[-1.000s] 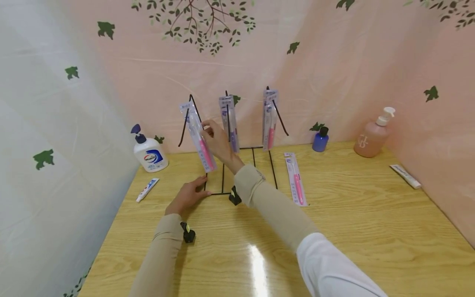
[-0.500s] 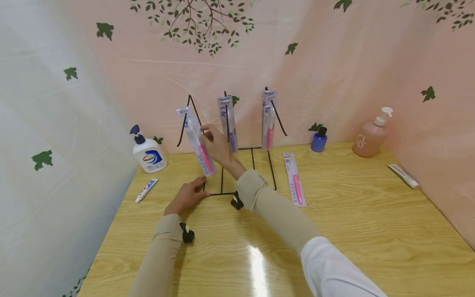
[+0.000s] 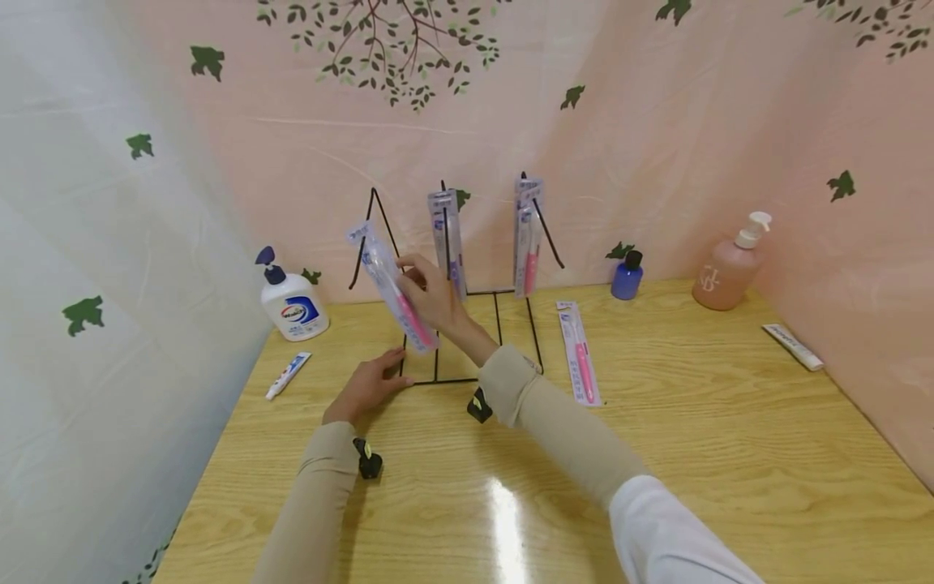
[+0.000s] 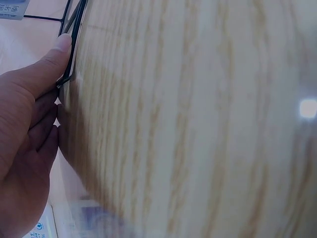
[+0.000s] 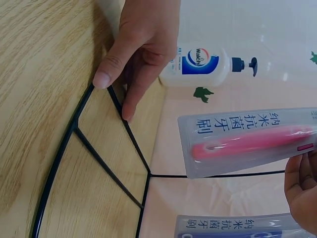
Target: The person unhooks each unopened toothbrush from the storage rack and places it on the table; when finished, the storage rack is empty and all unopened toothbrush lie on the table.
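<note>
My right hand (image 3: 433,294) pinches the edge of a packaged toothbrush (image 5: 247,141) with a pink handle. The package slants, its top end at the left hook of a black wire display rack (image 3: 436,357). Whether the hook passes through the package's hole is too small to tell. My left hand (image 3: 367,389) holds the rack's front left corner, thumb and fingers on the wires. On the middle hook hangs a packaged purple toothbrush (image 3: 447,243). Packaged pink toothbrushes (image 3: 529,243) hang on the right hook. Another packaged pink toothbrush (image 3: 581,354) lies on the table right of the rack.
A white hand wash bottle (image 3: 295,307) and a small toothpaste tube (image 3: 289,375) are on the left. Toward the right stand a blue bottle (image 3: 627,277) and a pink pump bottle (image 3: 728,272). A white tube (image 3: 794,346) lies by the right wall.
My right hand has moved the toothbrush package down and outward along the left hook, toward its free end. The package leans more now. My left hand stays on the rack corner.
</note>
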Demonstrator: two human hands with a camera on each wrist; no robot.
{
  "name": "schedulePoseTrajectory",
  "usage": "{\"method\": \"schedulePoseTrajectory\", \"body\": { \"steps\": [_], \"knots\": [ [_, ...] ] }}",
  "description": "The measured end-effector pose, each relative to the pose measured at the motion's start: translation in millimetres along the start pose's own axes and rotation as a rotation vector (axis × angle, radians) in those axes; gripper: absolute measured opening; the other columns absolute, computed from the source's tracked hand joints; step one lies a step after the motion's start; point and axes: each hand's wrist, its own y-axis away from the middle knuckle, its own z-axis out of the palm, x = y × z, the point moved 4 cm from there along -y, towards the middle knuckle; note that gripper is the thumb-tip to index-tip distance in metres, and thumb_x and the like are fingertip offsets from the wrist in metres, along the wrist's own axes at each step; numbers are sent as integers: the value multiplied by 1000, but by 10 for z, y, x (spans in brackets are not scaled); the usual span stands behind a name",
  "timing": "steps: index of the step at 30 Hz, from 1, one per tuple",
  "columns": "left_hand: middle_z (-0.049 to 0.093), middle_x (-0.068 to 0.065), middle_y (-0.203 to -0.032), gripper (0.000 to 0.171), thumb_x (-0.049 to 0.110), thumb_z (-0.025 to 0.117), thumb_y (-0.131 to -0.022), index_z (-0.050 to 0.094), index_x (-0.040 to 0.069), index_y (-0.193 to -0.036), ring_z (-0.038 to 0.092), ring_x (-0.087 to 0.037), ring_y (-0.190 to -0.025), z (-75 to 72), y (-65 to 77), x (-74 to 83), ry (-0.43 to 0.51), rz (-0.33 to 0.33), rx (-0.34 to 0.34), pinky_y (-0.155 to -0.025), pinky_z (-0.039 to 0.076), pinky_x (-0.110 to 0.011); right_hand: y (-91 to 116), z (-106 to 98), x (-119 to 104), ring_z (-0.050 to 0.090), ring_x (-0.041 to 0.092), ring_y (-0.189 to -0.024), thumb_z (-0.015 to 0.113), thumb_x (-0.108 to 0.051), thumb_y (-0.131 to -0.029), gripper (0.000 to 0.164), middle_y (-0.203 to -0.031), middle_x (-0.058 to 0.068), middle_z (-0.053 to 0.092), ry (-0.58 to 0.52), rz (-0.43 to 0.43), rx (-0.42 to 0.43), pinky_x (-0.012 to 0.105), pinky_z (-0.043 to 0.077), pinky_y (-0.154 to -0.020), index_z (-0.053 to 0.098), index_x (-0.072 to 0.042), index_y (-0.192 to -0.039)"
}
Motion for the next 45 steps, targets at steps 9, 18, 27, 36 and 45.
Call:
{"method": "schedulePoseTrajectory", "body": {
  "steps": [9,18,27,36,45],
  "knots": [
    [34,-12,-153,64,33,64,-92,41,5,-145,28,-34,-142,11,-3,3,18,-2,-3,-116,25,-51,108,-64,-11,66,15,-77,51,-23,-100,28,-97,9,71,80,-1,-32,24,54,-66,58,-14,-126],
    [34,-11,-153,65,33,65,-91,41,6,-145,28,-34,-142,5,-7,2,26,-11,-6,-116,25,-51,191,-97,-74,66,12,-76,52,-22,-99,28,-97,7,71,108,-17,-51,22,53,-66,60,-14,-125],
    [35,-11,-153,64,32,65,-92,41,6,-145,29,-34,-142,15,-13,-6,11,-21,-3,-116,25,-50,260,-102,-111,66,13,-75,55,-18,-98,27,-96,10,72,89,-58,-79,21,54,-66,61,-12,-123],
    [36,-7,-153,65,32,65,-91,40,7,-146,28,-32,-143,19,-19,-11,6,-36,-7,-117,24,-49,347,-90,-158,65,11,-73,55,-17,-98,25,-92,7,71,90,-78,-107,21,54,-65,62,-12,-121],
    [37,-8,-152,64,31,65,-91,40,10,-146,30,-33,-142,5,-14,1,-20,-29,6,-116,25,-49,436,-70,-188,66,12,-76,56,-18,-98,26,-95,7,72,67,-73,-133,22,55,-67,63,-13,-122]
  ]
}}
